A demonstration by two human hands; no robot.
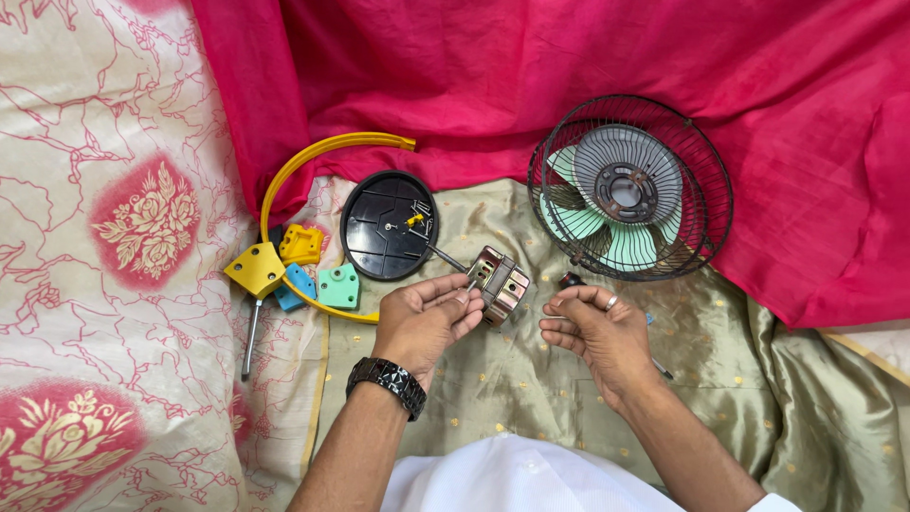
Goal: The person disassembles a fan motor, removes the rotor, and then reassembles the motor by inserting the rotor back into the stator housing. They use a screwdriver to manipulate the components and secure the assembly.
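Far to the left of the hands lies a yellow bracket (258, 268) with small coloured plastic blocks (338, 286) beside it, and just above the left hand sits a black round cover (374, 237). The left hand (427, 322) pinches a small fan motor (500, 283) by its side, its shaft pointing up-left. It looks dense and stiff, all metal plates, probably heavy for its size; the flat outer edges seem the safest grip, not the shaft. The right hand (599, 334) hangs loosely curled, holding nothing. Above it rests a wire fan cage (697, 180) with pale green blades.
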